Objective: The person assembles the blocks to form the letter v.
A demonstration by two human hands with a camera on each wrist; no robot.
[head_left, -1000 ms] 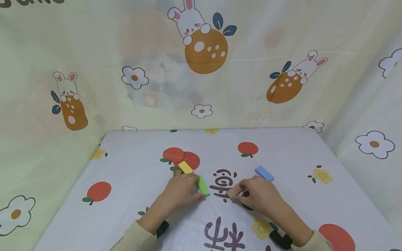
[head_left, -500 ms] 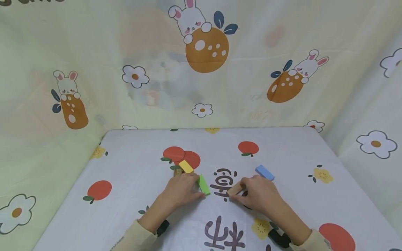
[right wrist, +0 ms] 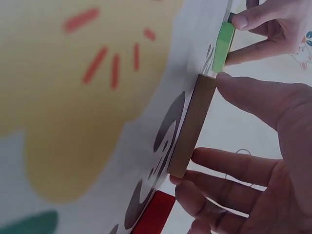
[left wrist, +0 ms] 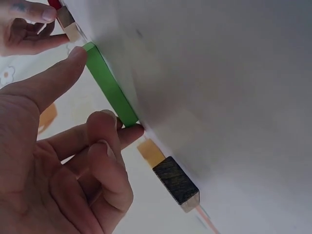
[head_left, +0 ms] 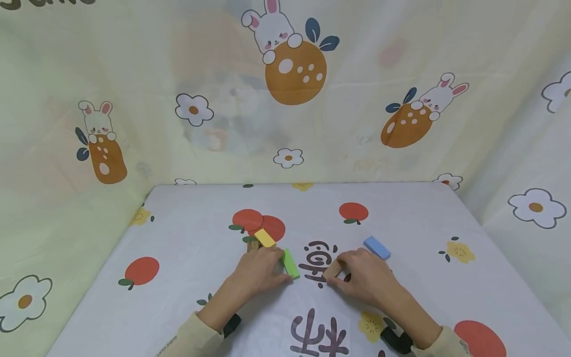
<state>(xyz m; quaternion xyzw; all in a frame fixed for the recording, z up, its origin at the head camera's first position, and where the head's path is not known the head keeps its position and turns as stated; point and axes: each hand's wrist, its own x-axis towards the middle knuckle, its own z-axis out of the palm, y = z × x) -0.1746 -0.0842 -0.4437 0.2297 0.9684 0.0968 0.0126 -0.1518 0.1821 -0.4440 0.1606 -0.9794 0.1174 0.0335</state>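
Observation:
My left hand (head_left: 258, 270) pinches a green block (head_left: 291, 264) lengthwise, thumb on its near end and a fingertip on its far end, as the left wrist view shows. A plain wooden block (right wrist: 192, 126) is held the same way by my right hand (head_left: 363, 272), between thumb and fingers. Both blocks lie at the tabletop, apart from each other. Just beyond the left hand are a yellow block (head_left: 265, 238) and a dark wood-grained block (left wrist: 176, 180). A red block (right wrist: 153, 214) sits by the right fingers, hidden behind that hand in the head view.
A blue block (head_left: 376, 247) lies just beyond the right hand. The white tablecloth (head_left: 187, 238) carries printed fruit, flowers and dark lettering. Patterned curtains (head_left: 223, 139) stand behind the table and along both sides.
The head view has shifted very slightly. Both hands keep their hold on the green and wooden blocks, and no block has visibly moved on the table.

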